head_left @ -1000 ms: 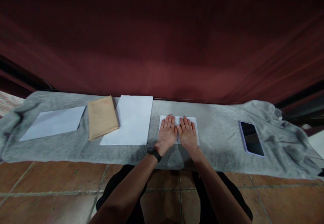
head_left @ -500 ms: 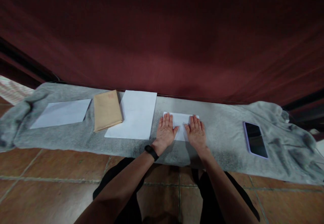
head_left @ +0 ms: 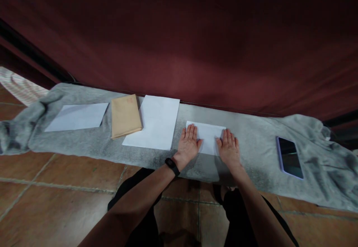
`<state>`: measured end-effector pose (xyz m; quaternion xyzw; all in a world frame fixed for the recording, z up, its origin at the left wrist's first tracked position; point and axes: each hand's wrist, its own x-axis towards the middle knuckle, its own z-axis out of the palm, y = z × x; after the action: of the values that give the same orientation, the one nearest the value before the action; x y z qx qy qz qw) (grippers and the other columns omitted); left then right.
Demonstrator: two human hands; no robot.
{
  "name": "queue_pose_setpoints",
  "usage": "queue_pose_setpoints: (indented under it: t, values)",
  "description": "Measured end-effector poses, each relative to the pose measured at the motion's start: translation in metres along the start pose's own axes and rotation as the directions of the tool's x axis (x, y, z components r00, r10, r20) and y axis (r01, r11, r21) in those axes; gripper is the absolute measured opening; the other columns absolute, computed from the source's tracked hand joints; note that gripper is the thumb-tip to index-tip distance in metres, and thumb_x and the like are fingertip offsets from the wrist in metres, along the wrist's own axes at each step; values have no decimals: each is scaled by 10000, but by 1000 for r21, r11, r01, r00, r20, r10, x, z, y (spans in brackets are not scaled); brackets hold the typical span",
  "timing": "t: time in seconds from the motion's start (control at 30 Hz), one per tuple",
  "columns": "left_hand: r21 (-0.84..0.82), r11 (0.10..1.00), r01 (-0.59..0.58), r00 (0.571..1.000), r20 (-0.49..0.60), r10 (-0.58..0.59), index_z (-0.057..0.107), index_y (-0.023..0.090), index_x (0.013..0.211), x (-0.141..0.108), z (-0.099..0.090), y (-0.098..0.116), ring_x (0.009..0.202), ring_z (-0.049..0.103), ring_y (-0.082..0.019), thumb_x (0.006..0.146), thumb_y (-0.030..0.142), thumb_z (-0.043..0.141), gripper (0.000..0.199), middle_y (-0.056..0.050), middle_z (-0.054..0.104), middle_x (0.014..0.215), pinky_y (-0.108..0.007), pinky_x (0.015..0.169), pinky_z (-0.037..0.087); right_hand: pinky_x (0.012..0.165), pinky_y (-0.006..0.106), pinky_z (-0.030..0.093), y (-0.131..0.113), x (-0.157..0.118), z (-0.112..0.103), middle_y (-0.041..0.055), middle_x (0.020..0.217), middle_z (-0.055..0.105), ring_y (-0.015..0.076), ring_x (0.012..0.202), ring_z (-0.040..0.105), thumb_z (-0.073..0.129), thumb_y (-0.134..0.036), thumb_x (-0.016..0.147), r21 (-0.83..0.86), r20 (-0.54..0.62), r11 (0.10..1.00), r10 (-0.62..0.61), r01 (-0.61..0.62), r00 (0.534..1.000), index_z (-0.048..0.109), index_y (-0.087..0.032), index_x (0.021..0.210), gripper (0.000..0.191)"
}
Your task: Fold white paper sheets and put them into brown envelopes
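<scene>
A small white sheet of paper, seemingly folded, lies flat on the grey blanket in front of me. Over its left edge rests my left hand, palm down with the fingers stretched out. On the opposite side my right hand lies flat at the paper's right edge, fingers extended and thumb pointing inward. The middle of the sheet shows between the two thumbs. Neither hand grips anything. A black band is on my left wrist.
A grey blanket covers the long low surface. To the left are a larger white sheet, a brown paper envelope overlapping it, and another white sheet. A phone lies at right. Behind stands a dark red surface.
My right hand has slid outward to the right, from on top of the paper to its edge, so more of the sheet shows. The camera view has shifted and tilted slightly.
</scene>
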<state>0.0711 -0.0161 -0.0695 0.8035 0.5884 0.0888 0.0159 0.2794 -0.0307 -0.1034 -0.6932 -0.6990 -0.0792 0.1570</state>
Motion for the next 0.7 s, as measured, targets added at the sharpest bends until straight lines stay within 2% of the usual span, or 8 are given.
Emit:
queue_pose_setpoints:
  t: [0.2,0.3,0.47,0.57,0.7]
  values:
    - [2,1000,10,1000,10,-10,299,44,1565,-1,-3,1,1542,235,-289,1050,417,307,636,-193,268,1644,-491,1251,190,1153,588,313,5,1,-7,262,1560,412,373,1449,378,266,-378,1056,-1,-16,998,61,-61,998,371,-6,1533,614]
    - [18,1000,15,999,33,-15,300,25,1562,0,-4,2,1543,227,-297,1053,413,297,640,-200,254,1648,-490,1255,181,1184,554,289,-7,2,-13,244,1603,345,344,1490,321,253,-343,1063,54,-20,999,-1,3,1000,352,-5,1540,593]
    - [29,999,32,998,53,-34,298,39,1570,2,-3,2,1548,214,-291,1052,412,279,639,-179,254,1654,-495,1261,172,1211,466,285,-35,-2,-18,156,1636,325,263,1521,277,270,-350,1071,171,74,975,-158,144,985,343,-87,1564,564]
    - [29,999,20,998,51,-22,305,38,1568,2,-3,0,1551,204,-281,1050,409,274,638,-173,266,1651,-489,1266,165,1222,473,263,-41,-6,-16,143,1619,366,260,1499,329,312,-365,1070,164,91,973,-177,161,980,371,-115,1557,551]
    - [30,999,32,999,35,-33,311,35,1565,1,-5,-3,1547,220,-277,1050,424,259,647,-183,291,1639,-491,1265,175,1212,476,276,-36,-8,-15,153,1603,387,274,1482,362,360,-393,1067,122,60,982,-149,141,987,368,-117,1561,566]
